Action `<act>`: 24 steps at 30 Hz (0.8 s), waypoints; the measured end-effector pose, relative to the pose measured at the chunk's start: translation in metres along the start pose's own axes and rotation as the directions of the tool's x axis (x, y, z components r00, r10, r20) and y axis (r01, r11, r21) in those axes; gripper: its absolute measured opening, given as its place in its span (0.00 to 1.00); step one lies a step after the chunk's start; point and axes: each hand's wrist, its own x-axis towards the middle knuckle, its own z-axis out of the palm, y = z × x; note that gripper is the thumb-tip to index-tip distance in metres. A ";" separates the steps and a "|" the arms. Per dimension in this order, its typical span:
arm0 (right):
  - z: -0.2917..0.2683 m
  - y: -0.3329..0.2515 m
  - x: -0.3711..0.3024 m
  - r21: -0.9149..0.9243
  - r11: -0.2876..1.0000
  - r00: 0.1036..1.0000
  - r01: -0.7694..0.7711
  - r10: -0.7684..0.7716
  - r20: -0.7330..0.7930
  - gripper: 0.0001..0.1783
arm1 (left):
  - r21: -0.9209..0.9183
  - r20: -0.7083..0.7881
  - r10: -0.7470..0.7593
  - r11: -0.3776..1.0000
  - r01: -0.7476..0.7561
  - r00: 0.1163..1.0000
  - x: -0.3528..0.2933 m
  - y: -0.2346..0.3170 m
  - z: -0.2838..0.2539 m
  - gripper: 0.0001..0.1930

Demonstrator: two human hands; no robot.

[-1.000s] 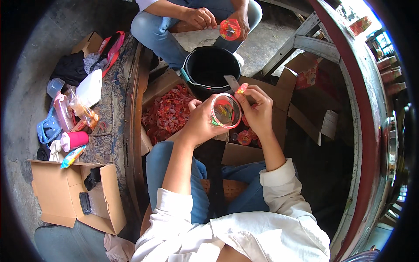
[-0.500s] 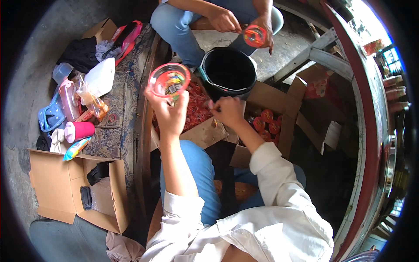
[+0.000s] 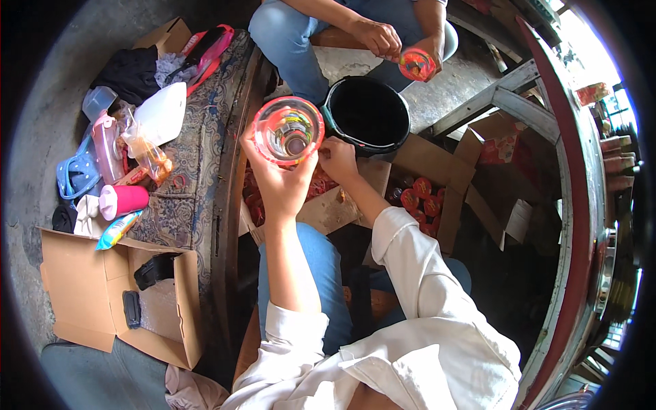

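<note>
My left hand (image 3: 277, 181) is wrapped round a clear plastic cup (image 3: 288, 130) with a red rim, raised in front of me with its mouth facing up; coloured print shows through its wall. Close by its lower right side is my right hand (image 3: 338, 160), fingers curled together. Anything they pinch is too small or hidden to make out. Beneath both hands, a cardboard box (image 3: 342, 207) holds many red pieces, partly covered by my arms. Just beyond the cup stands a black bucket (image 3: 400, 130), its inside dark.
Opposite me a person's hands (image 3: 379, 39) hold a similar red-rimmed cup (image 3: 417, 63). A carton of red-lidded cups (image 3: 422, 188) stands at right, beside a wooden frame (image 3: 519, 102). To the left lie an open cardboard box (image 3: 82, 287), a pink cup (image 3: 126, 201) and bags on a patterned mat (image 3: 184, 225).
The cup in my left hand has shifted right and tipped so its bottom shows. My right hand has moved left and up beside it. The view has shifted slightly.
</note>
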 end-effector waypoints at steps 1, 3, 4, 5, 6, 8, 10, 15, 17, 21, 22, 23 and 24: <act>-0.006 -0.001 0.001 -0.006 1.000 1.000 -0.002 0.002 -0.006 0.06 | 0.005 -0.036 -0.009 1.000 0.009 0.999 0.000 0.000 0.001 0.33; -0.018 -0.002 0.000 -0.066 0.980 0.972 0.189 -0.196 -0.127 0.09 | 0.040 -0.079 0.006 0.999 -0.003 0.997 0.000 0.000 0.004 0.33; -0.023 -0.005 0.000 -0.063 0.979 0.971 0.192 -0.199 -0.130 0.09 | 0.043 -0.078 0.010 0.999 -0.007 0.997 0.001 -0.001 0.004 0.33; -0.031 -0.007 -0.003 0.043 0.985 0.974 0.166 -0.157 -0.164 0.09 | 0.053 -0.058 0.020 0.998 -0.017 0.998 0.001 -0.002 0.004 0.33; -0.040 -0.009 -0.008 0.148 0.979 0.975 0.142 -0.112 -0.194 0.09 | 0.062 -0.037 0.029 0.998 -0.027 0.999 0.001 -0.003 0.007 0.33; -0.062 -0.020 -0.032 0.230 0.972 0.982 0.047 -0.003 -0.189 0.09 | 0.109 -0.047 0.043 0.993 -0.038 0.998 -0.001 -0.006 0.003 0.32; -0.094 -0.020 -0.061 0.306 0.952 0.978 -0.013 0.075 -0.193 0.10 | 0.051 0.018 0.004 0.999 -0.005 1.000 -0.004 -0.014 0.000 0.31; -0.161 0.019 -0.137 0.537 0.836 0.890 -0.111 0.324 -0.320 0.11 | 0.073 0.032 0.004 0.997 -0.007 0.999 -0.013 -0.050 0.024 0.29; -0.182 0.036 -0.146 0.593 0.796 0.832 -0.119 0.406 -0.377 0.11 | 0.208 0.123 -0.082 0.977 0.055 0.989 -0.012 -0.069 0.046 0.27; -0.202 0.053 -0.147 0.686 0.727 0.775 -0.025 0.448 -0.447 0.11 | 0.673 0.316 -0.043 0.714 -0.192 0.948 0.016 -0.114 0.086 0.30; -0.204 0.047 -0.146 0.725 0.689 0.788 -0.009 0.451 -0.419 0.11 | 0.845 0.366 -0.126 0.461 -0.272 0.922 0.022 -0.125 0.092 0.31; -0.210 0.035 -0.143 0.747 0.663 0.769 -0.050 0.503 -0.394 0.11 | 0.873 0.424 -0.254 0.369 -0.319 0.869 0.034 -0.137 0.096 0.30; -0.208 0.038 -0.142 0.750 0.659 0.767 -0.049 0.505 -0.395 0.11 | 0.861 0.485 -0.266 0.311 -0.402 0.833 0.039 -0.147 0.098 0.29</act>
